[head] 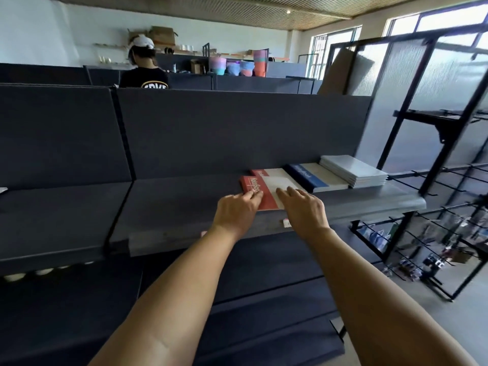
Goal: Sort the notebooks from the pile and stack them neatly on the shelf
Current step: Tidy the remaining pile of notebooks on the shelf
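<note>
1. Both hands sit on the red notebook on the shelf: left hand and right hand grip released, fingers flat.
2. I'd nudge it square onto the red one underneath, beside the blue notebook.

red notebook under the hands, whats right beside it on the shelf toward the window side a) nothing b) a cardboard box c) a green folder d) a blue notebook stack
D: past the red notebook that the left hand and right hand rest on, and the second red one behind it, lies a blue notebook stack, then a white stack, all on the shelf.
</note>
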Demonstrator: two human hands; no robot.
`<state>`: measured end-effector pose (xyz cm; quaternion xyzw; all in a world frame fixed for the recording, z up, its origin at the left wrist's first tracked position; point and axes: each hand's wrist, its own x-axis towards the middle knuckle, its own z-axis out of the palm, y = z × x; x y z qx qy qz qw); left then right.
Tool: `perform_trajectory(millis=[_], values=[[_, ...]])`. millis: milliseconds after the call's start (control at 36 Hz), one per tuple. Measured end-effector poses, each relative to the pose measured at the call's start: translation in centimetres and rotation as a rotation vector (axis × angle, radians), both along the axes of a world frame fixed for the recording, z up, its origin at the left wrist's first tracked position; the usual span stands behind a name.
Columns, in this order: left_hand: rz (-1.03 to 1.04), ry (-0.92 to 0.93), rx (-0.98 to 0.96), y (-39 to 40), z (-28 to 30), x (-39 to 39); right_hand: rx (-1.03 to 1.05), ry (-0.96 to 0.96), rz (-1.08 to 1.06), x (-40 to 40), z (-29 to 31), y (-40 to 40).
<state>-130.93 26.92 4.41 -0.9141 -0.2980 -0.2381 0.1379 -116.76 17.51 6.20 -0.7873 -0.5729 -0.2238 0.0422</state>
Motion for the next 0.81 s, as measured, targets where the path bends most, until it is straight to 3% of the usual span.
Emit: perform_trajectory(millis=[361, 806], values=[[-0.007, -0.029, -0.016, 0.3, -1.2, 6.5, -0.014, 0.011, 0.033, 6.6, -1.1, 0.2], [0.059, 0.041, -0.098, 6.5, -2.7, 11.9, -0.16, 0.012, 0.08, 12.3, -1.8, 7.2]])
